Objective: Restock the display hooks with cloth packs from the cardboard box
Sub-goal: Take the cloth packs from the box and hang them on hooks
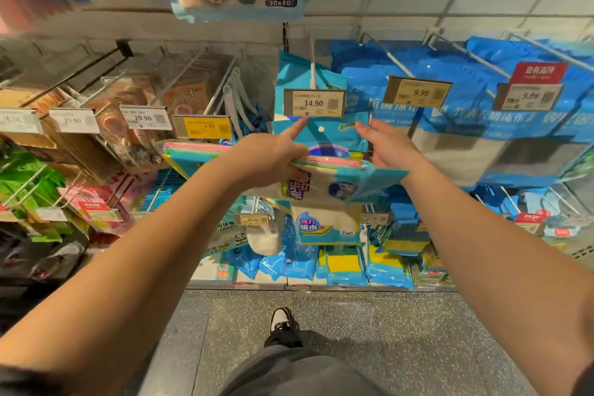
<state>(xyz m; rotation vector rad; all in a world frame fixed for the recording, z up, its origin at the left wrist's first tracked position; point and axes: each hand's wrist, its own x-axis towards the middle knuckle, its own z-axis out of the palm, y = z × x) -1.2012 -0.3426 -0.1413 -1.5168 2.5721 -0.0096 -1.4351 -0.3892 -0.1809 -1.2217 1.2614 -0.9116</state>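
While both bare arms reach up toward the display, the left hand point(270, 159) grips the left edge of a cloth pack point(334, 167), its thumb and curled fingers closed round the pack's folded pink, green and white layers, and its index finger points straight up so that the tip lies just under the price tag point(314, 103) reading 14.90. On the other side the right hand point(390, 146) holds the pack's right edge; its fingers are only partly seen, extended upward along the blue header card beside the small round hanging hole, and whether they pinch the film or merely press against it I cannot tell. Between the two sets of fingers the pack stands tilted, header up and lower end bending toward the camera, directly below the white display hook point(312, 64) that carries the 14.90 tag; the hole sits just below the tag and is not threaded on the hook. Behind the fingertips hang more blue packs on the same hook. Right of the right hand's fingers hang large blue packs point(482, 125) under two tags reading 9.99. Left of the left hand's knuckles lies a stack of coloured cloths, a yellow tag reading 6.99 above it. Below the wrists hang further packs, and lower still a speckled floor point(369, 331) and one shoe point(283, 323) show.
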